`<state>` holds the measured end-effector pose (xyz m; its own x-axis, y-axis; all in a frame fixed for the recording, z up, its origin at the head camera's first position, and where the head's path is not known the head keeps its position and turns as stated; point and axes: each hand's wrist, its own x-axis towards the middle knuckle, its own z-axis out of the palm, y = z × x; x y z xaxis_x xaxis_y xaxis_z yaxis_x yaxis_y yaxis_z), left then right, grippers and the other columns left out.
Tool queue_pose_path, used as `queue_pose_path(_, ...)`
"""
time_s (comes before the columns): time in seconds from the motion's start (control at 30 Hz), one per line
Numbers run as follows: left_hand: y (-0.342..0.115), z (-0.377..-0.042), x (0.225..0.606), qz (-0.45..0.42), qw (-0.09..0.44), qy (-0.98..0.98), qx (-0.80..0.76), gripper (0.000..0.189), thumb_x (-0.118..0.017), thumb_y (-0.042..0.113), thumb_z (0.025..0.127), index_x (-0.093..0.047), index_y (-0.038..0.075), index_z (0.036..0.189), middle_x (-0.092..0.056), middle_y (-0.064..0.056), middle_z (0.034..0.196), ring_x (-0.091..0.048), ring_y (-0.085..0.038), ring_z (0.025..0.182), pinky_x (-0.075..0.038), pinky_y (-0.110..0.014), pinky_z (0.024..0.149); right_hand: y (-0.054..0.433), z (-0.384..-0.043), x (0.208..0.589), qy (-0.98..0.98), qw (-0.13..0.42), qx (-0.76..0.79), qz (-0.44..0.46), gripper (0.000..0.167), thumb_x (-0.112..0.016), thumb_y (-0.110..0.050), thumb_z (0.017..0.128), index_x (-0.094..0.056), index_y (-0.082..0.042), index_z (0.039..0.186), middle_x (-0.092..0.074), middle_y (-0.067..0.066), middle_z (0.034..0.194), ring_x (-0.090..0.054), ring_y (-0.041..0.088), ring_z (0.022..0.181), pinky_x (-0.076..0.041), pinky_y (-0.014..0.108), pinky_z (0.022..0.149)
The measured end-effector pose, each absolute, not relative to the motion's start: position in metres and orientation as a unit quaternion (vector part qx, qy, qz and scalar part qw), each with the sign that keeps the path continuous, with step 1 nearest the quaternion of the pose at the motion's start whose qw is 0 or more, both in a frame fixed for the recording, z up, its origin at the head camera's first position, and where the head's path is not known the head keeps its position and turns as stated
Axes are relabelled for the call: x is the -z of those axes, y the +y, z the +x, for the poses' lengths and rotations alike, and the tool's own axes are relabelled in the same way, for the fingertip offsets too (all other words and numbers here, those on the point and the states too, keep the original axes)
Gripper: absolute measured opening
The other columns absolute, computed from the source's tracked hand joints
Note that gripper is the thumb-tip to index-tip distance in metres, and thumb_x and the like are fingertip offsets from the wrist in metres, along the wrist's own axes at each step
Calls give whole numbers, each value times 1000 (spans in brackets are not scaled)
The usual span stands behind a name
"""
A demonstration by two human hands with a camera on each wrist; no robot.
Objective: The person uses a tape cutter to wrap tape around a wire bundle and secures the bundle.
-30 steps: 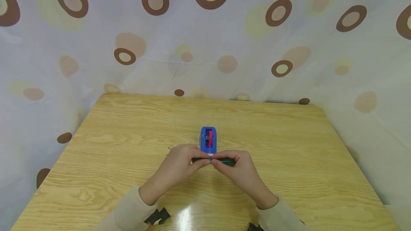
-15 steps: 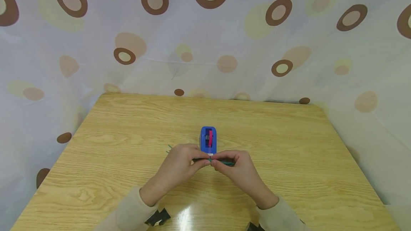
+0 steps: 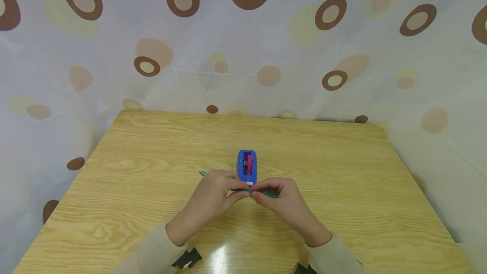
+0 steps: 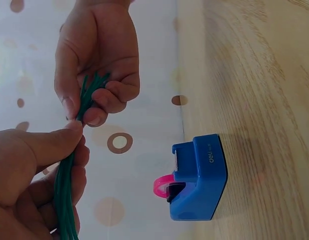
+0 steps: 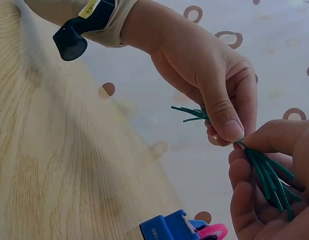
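A bundle of thin green strands (image 4: 67, 185) runs through both hands in front of a blue tape dispenser (image 3: 247, 166). My left hand (image 3: 214, 193) pinches its middle between thumb and fingers, with the strands lying along the palm in the left wrist view. Right beside those fingertips, my right hand (image 3: 283, 202) pinches the same bundle. In the right wrist view the strands fan out (image 5: 269, 180) across the right palm. Their other ends poke out beyond the left hand. Whether tape is wrapped where the fingertips meet is hidden.
The dispenser carries a pink tape roll (image 4: 164, 186) and stands on a wooden table (image 3: 323, 160) just beyond the fingertips. A patterned curtain (image 3: 243, 54) hangs behind and at both sides. Black device parts (image 3: 187, 258) show by the sleeves.
Both hands stay nearly in place. The green ends beyond the left hand have shifted and look closer together, and the strands by the right palm have shifted slightly, as the bundle turns between the fingertips.
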<state>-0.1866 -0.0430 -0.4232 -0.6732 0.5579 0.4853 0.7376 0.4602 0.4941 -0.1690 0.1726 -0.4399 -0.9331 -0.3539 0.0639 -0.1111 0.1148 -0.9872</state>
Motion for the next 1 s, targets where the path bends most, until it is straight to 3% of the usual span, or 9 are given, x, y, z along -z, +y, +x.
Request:
queue_pose_path(0.13, -43, -186, 425, -382, 130, -848, 343, 12, -83, 18, 82, -80, 13, 93, -72, 7, 85, -65, -4, 76, -51, -28, 72, 173, -169, 441, 733, 92, 654, -162, 13, -72, -8, 90, -73, 0, 101, -73, 12, 100, -69, 33, 93, -56, 35, 79)
queue_pose_path(0.27, -44, -186, 427, -384, 120, -846, 350, 13, -82, 16, 82, -80, 12, 94, -72, 5, 87, -66, -5, 78, -52, -25, 72, 174, -169, 441, 736, 91, 651, -163, 12, -73, -8, 90, -73, -1, 99, -73, 11, 99, -67, 41, 94, -56, 35, 78)
queue_pose_path(0.5, -45, -186, 425, -379, 67, -853, 353, 13, -79, 16, 86, -80, 12, 99, -74, 4, 95, -68, -7, 88, -53, -21, 75, 179, -168, 443, 746, 86, 637, -173, 11, -72, -7, 91, -73, 1, 98, -72, 14, 98, -69, 24, 87, -57, 32, 74)
queue_pose_path(1.0, -51, -186, 428, -384, 40, -848, 363, 9, -77, 15, 88, -79, 12, 96, -73, 5, 93, -65, -4, 84, -52, -20, 71, 187, -167, 448, 754, 90, 622, -190, 9, -74, -7, 89, -75, -3, 96, -72, 10, 94, -68, 22, 81, -57, 33, 70)
